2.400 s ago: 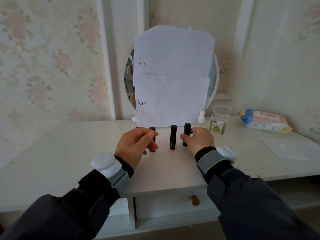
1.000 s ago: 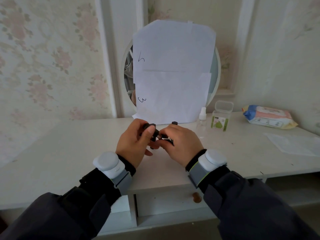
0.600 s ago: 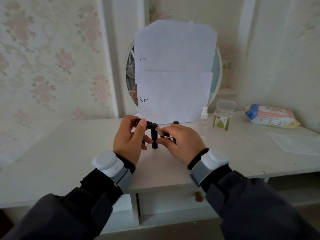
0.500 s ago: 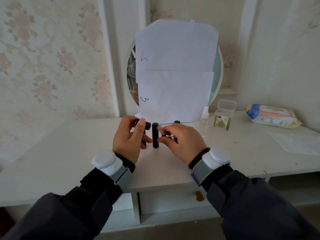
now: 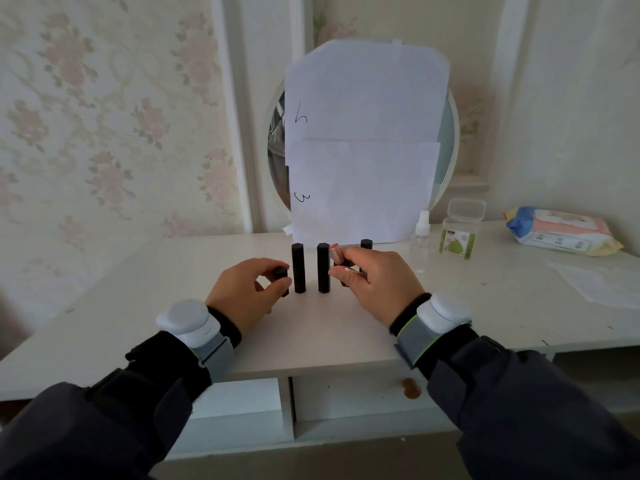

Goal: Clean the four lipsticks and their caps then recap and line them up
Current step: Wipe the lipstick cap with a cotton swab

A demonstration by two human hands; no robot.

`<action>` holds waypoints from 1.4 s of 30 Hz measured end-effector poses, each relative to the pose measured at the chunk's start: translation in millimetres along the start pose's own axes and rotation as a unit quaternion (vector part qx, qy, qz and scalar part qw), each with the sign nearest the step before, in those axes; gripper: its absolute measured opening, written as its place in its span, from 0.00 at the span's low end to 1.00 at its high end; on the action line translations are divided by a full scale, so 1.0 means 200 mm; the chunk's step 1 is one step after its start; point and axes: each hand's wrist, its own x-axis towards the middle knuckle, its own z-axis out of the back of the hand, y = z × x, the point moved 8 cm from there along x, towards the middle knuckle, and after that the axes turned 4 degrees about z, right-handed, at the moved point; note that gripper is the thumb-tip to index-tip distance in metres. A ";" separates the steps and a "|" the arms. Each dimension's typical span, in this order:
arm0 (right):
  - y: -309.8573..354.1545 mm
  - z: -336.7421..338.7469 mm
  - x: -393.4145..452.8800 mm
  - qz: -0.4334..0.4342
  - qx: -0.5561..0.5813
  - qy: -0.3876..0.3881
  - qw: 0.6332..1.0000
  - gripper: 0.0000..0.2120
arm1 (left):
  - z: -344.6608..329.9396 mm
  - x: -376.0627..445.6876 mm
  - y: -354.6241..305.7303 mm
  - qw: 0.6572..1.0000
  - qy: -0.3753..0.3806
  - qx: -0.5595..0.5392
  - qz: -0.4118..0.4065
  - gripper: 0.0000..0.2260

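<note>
Two capped black lipsticks stand upright side by side on the white dressing table [image 5: 173,289], one [image 5: 298,268] on the left and one [image 5: 323,268] on the right. A third black lipstick [image 5: 366,243] stands behind my right hand, mostly hidden. My left hand [image 5: 242,294] pinches a black cap [image 5: 280,274] just left of the standing pair. My right hand [image 5: 375,285] grips an uncapped lipstick [image 5: 335,253] with its red tip showing, just right of the pair. A thin white stick [image 5: 347,269] also lies between the right fingers.
A paper-covered round mirror [image 5: 446,161] stands at the back. Right of it are a small spray bottle [image 5: 422,232], a clear lidded box [image 5: 460,230], a pack of wipes [image 5: 561,230] and a flat white sheet [image 5: 602,282]. A drawer knob [image 5: 410,388] sits below the table edge.
My hands met over one lipstick and pulled its cap off. They have since moved apart, the left with the cap and the right with the open lipstick.
</note>
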 end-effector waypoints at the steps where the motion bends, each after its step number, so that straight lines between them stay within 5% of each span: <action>1: 0.00 -0.01 0.00 0.000 0.000 0.003 1.000 0.12 | 0.00 0.01 0.02 1.000 0.004 0.013 0.006 0.07; 13: 0.10 0.01 -0.01 0.004 0.030 -0.028 0.999 0.11 | -0.04 0.04 0.11 0.995 0.040 0.076 0.058 0.16; 18: 0.11 0.01 -0.01 -0.003 0.035 -0.038 0.999 0.10 | 0.00 0.03 0.08 0.998 -0.003 0.030 0.049 0.20; 22: 0.13 0.01 -0.01 -0.006 0.051 -0.042 0.998 0.10 | 0.10 -0.01 -0.04 0.994 -0.095 0.014 -0.043 0.11; 27: 0.18 0.00 0.00 0.017 0.040 -0.040 0.998 0.12 | 0.08 -0.07 -0.14 0.989 -0.079 -0.026 -0.120 0.05; 33: 0.23 -0.02 0.01 0.030 0.008 -0.035 0.999 0.18 | 0.01 -0.09 -0.21 0.983 -0.060 -0.134 -0.112 0.06; 42: 0.21 -0.02 0.02 0.016 -0.009 -0.021 1.000 0.13 | -0.05 -0.06 -0.25 0.969 -0.067 -0.232 -0.049 0.03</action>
